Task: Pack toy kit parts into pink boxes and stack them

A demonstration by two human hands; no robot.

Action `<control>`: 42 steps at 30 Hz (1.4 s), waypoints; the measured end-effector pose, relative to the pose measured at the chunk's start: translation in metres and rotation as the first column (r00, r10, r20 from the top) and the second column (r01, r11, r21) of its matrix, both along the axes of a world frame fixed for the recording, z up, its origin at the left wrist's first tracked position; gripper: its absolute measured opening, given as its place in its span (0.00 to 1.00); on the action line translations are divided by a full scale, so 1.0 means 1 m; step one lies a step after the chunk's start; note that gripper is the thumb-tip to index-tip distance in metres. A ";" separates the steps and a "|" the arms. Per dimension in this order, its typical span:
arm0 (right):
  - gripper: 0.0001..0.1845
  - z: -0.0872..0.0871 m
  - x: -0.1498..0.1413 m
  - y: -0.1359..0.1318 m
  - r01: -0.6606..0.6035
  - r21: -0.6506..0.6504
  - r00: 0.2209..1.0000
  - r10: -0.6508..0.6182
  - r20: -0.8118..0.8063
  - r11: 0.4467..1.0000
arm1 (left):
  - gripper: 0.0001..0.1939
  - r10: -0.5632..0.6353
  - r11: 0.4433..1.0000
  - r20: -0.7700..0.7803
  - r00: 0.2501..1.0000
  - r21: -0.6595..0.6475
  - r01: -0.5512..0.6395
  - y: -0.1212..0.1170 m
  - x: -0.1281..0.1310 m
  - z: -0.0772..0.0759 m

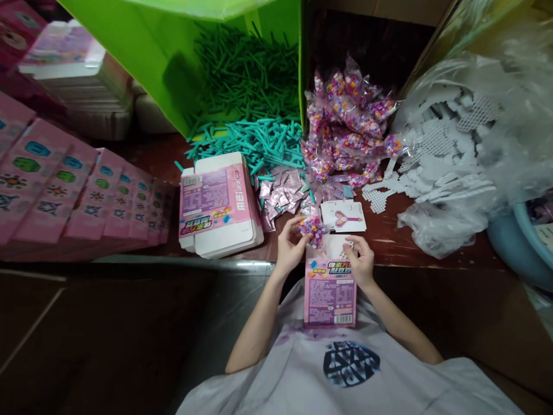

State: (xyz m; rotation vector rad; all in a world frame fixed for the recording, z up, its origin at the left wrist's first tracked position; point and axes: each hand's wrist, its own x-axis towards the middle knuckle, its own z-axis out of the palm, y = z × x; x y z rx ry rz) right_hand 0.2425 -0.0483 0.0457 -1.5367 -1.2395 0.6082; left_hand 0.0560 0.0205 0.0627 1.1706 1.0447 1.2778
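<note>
My left hand (290,248) is closed on a clear bag of pink, purple and orange beads (311,229), held above the top left of a pink box. This pink box (330,294) stands between my forearms with its white top flap up and its printed side toward me. At its top right, my right hand (361,262) grips a small white perforated piece (347,249), partly hidden by the fingers. Just behind the box lies a stack of white cards (344,217) printed with a pink wand pattern.
Flattened pink boxes (216,202) are stacked left of my hands. Behind lie small pink packets (283,193), teal sticks (259,141) in a green box (151,57), and bead bags (345,121). White perforated pieces (449,150) spill from plastic at right, near a blue basin (514,242). Filled pink boxes (64,184) line the left.
</note>
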 end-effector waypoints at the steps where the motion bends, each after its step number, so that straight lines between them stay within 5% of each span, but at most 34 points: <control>1: 0.09 0.000 0.000 0.000 0.003 -0.003 1.000 -0.003 -0.003 1.000 | 0.19 -0.050 0.999 -0.015 0.999 -0.022 0.049 0.001 -0.001 0.000; 5: 0.09 0.006 0.002 0.001 -0.111 0.047 0.971 0.098 0.218 0.993 | 0.15 -0.239 0.967 -0.289 0.927 0.010 0.253 0.005 -0.003 0.003; 11: 0.18 0.007 0.001 0.000 -0.066 0.046 0.907 0.041 0.418 0.997 | 0.09 -0.133 0.886 -0.747 0.651 0.204 0.416 -0.005 -0.003 0.015; 14: 0.13 0.003 -0.004 -0.006 0.034 0.119 0.944 -0.071 0.322 0.992 | 0.11 -0.136 0.839 -0.820 0.556 0.203 0.505 -0.015 -0.006 0.012; 16: 0.08 0.002 -0.007 -0.010 0.161 0.131 0.979 -0.174 0.102 0.978 | 0.14 -0.178 0.819 -0.783 0.597 0.218 0.531 -0.023 -0.009 0.004; 18: 0.15 0.004 -0.009 -0.014 0.203 0.044 0.960 -0.190 -0.208 0.978 | 0.17 -0.141 0.829 -0.680 0.720 0.316 0.461 -0.034 -0.010 -0.005; 21: 0.22 0.010 -0.007 -0.018 -0.105 -0.095 0.771 0.021 -0.637 0.990 | 0.16 0.028 0.890 -0.424 0.905 0.423 0.171 -0.054 -0.007 -0.011; 23: 0.25 0.013 -0.002 -0.018 -0.315 -0.133 0.639 0.106 -0.762 0.940 | 0.14 0.083 0.960 -0.203 0.976 0.278 -0.024 -0.064 -0.002 -0.010; 24: 0.26 0.013 0.000 -0.017 -0.354 -0.161 0.620 0.103 -0.778 0.921 | 0.18 0.052 0.991 -0.078 0.996 0.130 -0.041 -0.066 0.001 -0.009; 26: 0.26 0.012 0.001 -0.015 -0.336 -0.201 0.631 0.062 -0.773 0.920 | 0.27 -0.082 0.973 0.199 0.977 -0.197 0.122 -0.063 0.003 -0.007; 28: 0.22 0.010 0.000 -0.015 -0.310 -0.187 0.630 0.054 -0.774 0.932 | 0.28 -0.145 0.844 0.418 0.897 -0.422 0.332 -0.056 0.003 -0.007; 30: 0.20 0.007 -0.002 -0.015 -0.324 -0.147 0.604 0.085 -0.792 0.935 | 0.26 -0.097 0.727 0.491 0.866 -0.560 0.398 -0.048 0.000 -0.008; 33: 0.21 0.007 -0.004 -0.014 -0.338 -0.123 0.573 0.100 -0.813 0.933 | 0.25 -0.023 0.667 0.461 0.887 -0.654 0.357 -0.045 -0.002 -0.010; 38: 0.21 0.009 -0.004 -0.011 -0.307 -0.159 0.587 0.055 -0.808 0.938 | 0.21 0.035 0.760 0.427 0.903 -0.598 0.254 -0.051 0.005 -0.003; 42: 0.18 0.006 -0.003 -0.012 -0.261 -0.216 0.650 0.005 -0.760 0.941 | 0.23 0.023 0.744 0.294 0.955 -0.643 0.180 -0.048 0.011 0.005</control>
